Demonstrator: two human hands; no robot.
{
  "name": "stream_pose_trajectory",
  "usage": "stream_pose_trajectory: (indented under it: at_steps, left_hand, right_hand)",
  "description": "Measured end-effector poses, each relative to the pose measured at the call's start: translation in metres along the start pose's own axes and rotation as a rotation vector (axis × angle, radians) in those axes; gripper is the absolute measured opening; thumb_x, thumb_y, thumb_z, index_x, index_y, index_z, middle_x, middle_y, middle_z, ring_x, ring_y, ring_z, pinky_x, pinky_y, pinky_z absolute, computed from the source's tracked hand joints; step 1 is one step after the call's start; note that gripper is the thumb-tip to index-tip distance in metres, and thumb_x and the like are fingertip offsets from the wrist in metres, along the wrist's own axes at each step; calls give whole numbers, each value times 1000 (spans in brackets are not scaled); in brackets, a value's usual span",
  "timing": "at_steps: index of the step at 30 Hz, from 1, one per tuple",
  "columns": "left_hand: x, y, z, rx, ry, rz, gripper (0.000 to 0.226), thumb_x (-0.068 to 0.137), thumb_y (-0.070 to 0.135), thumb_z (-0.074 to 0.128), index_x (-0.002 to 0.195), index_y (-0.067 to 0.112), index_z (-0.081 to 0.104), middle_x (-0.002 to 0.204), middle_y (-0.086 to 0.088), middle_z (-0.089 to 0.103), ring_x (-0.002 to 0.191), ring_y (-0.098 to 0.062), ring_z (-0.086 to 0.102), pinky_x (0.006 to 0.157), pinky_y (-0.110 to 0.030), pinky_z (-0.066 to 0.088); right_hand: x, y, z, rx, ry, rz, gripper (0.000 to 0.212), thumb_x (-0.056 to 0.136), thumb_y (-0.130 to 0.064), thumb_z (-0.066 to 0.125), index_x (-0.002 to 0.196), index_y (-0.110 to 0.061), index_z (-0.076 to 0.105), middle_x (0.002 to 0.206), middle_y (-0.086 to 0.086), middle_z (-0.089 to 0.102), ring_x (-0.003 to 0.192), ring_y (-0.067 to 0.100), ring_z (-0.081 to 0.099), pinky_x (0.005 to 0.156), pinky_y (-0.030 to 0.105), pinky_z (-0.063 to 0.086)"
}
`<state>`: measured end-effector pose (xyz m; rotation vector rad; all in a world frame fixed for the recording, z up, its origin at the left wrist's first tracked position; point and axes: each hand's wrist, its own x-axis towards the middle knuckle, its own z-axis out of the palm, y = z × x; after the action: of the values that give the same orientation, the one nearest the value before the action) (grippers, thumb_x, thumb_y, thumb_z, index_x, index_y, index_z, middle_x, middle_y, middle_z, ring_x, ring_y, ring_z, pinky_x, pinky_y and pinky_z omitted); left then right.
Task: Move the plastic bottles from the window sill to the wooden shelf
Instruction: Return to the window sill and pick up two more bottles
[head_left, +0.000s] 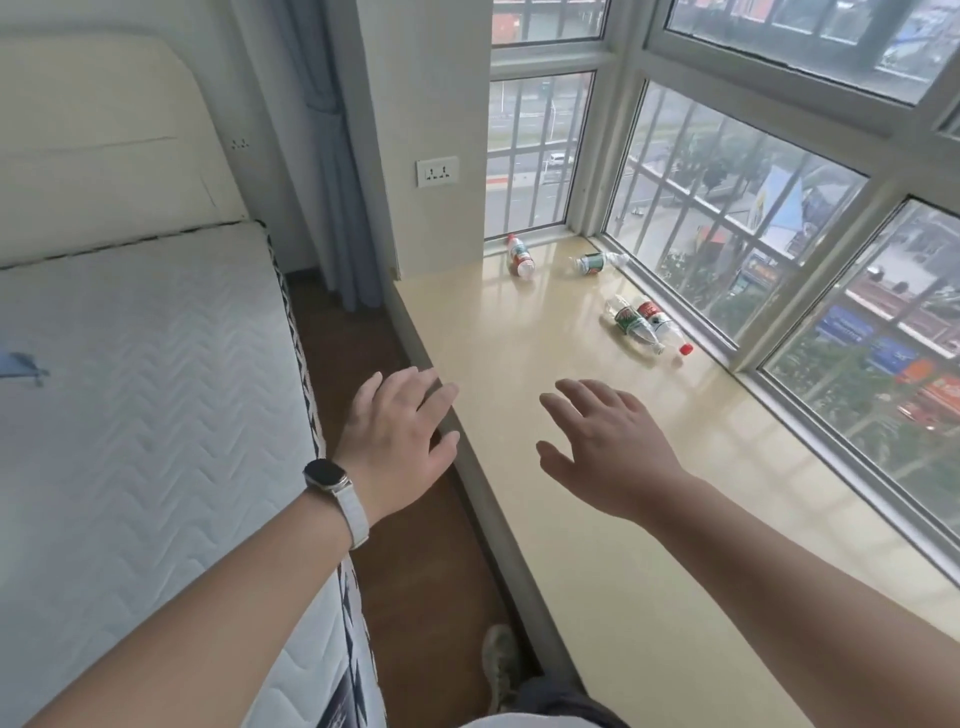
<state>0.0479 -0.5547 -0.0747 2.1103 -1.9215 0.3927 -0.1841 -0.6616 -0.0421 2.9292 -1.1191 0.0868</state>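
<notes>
— One window sill (519, 415), pale and glossy, carries all four plastic bottles, each lying on its side. The wooden shelf is not in view.

— Hands?

— Left hand (397, 436) hovers over the sill's inner edge and right hand (605, 447) over the sill itself. Both have their fingers spread wide and hold nothing.

— Nearest target?

— Near green-label bottle (629, 323) and near red-cap bottle (665, 327) lie side by side, touching, close to the window frame. They are ahead and to the right of the right fingertips, well apart from them. Their long axes run roughly along the frame, caps toward the person. In my judgement, the right hand is better placed.

— Remainder?

— Far red-cap bottle (520, 255) and far green-label bottle (597, 262) lie in the far corner, beyond either hand.
</notes>
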Motion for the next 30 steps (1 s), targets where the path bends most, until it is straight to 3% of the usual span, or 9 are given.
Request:
stream_pose_trajectory:
  at_steps: [4,10,15,18,22,30]
  left_hand:
    - [34,-12,-1,46,-12,-63,47,85,40,58,124,16,68,129,-11,65,122,-34,59,104,-58,44]
    - [76,-34,-5,137,-16,-171,50,84,40,61,129,17,64,133,-10,63,124,-33,58,105,-55,41]
    - [104,-44,0,180,0,-157,52,86,42,51,129,16,64,134,-12,62,124,-34,58,106,-55,39]
    - [122,-55,8,183,22,-151,50,85,40,57,128,16,65,134,-11,62,124,-34,57,106,-55,39]
    - [143,-79,25,155,18,-149,51,82,34,74,128,15,65,134,-12,62,125,-35,57,107,-56,38]
    - [189,-162,71,89,-43,-119,50,82,32,74,128,15,65,134,-13,62,125,-35,57,106,-58,41]
  right_hand:
    - [51,18,6,41,-28,-52,56,86,-52,40,123,-16,61,130,6,61,121,30,53,96,41,42]
    - [127,44,9,61,-17,-188,70,85,-57,21,134,-17,53,144,6,50,133,29,43,104,42,35]
    - [169,54,8,86,54,-230,60,87,-53,32,123,-15,59,129,6,60,121,31,52,96,42,42]
    - [187,56,10,99,83,-246,54,86,-51,39,119,-14,62,124,7,63,116,32,56,92,43,46]
    - [215,58,19,101,51,-234,54,86,-50,40,119,-14,62,126,7,63,117,31,56,92,43,46]
    - [294,43,36,39,-15,-142,52,90,-50,44,126,-15,58,133,5,57,126,30,49,99,41,39]
